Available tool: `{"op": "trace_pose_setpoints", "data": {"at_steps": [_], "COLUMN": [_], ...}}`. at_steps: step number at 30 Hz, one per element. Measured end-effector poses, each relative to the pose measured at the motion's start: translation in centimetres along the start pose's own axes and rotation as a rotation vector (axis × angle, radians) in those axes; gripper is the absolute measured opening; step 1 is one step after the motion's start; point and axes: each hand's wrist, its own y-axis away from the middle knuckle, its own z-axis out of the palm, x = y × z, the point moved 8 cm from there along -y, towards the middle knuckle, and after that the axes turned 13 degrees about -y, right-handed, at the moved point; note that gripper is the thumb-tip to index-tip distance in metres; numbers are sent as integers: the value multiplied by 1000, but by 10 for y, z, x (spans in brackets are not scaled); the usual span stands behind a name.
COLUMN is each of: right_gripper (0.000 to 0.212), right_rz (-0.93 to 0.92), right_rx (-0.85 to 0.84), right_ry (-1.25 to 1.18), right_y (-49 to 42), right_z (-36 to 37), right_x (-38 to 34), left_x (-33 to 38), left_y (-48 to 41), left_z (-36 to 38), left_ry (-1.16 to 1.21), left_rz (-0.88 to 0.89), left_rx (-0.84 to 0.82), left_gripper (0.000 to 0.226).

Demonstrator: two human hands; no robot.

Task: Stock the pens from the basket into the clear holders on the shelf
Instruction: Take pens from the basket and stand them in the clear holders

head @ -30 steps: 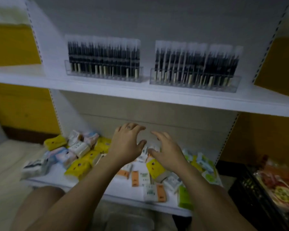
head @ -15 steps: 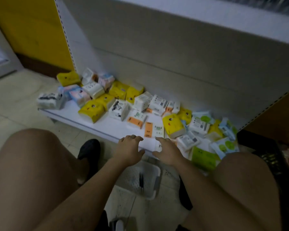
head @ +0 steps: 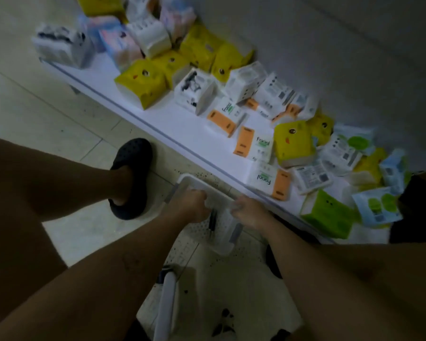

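Down on the floor, just in front of the bottom shelf (head: 180, 124), sat the white basket (head: 194, 180). The left hand (head: 192, 205) and right hand (head: 252, 214) had their fingers curled over its far rim, holding it. At least one dark pen (head: 212, 223) lay inside, so stocking looked unfinished; no holders showed. Tissue packs (head: 143, 82) crowded the shelf beyond the basket, and a black shoe (head: 130, 178) stood beside it.

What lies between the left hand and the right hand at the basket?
Head view: a stretch of the white rim of the basket joins the left hand and right hand; near it a dark pen lies inside.
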Motion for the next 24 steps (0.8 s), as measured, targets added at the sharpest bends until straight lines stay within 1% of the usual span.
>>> {"op": "trace_pose_setpoints", "data": {"at_steps": [3,5,8,10,13,16,20,22,24], "right_gripper": [41,39,41,41,40,41,36,39,36], "right_rz": [60,74,101,141,190,187,231,256,250], "right_rx": [-62,-68,-93,-122,-116,-104,-122,-135,-170], "right_ry": [-69,-56,-50,-83,-137,-146,-232,-282,-261], "right_y": [-20,-38,-62,-75,-93,-114,-128,-134,-133], "right_z": [20,29,46,58,68,76,91,98,107], "right_x": [16,27,38,46,55,64,71,77,78], "left_x": [-4,-6,-11,-10,-2,5,7,5,-5], "left_y": [-23,-37,-54,-62,-76,-88,-96,-98,-95], "left_z": [36,60,94,106,121,141,149,146,140], "left_ry": [50,85,134,151,153,109,-83,-196,-226], "left_rz": [-10,-19,-43,-45,7,52,68,56,18], "left_rx": [-73,-129,-243,-281,-302,-367,-361,-302,-216], "left_gripper": [42,42,44,45,41,53,57,61,68]}}
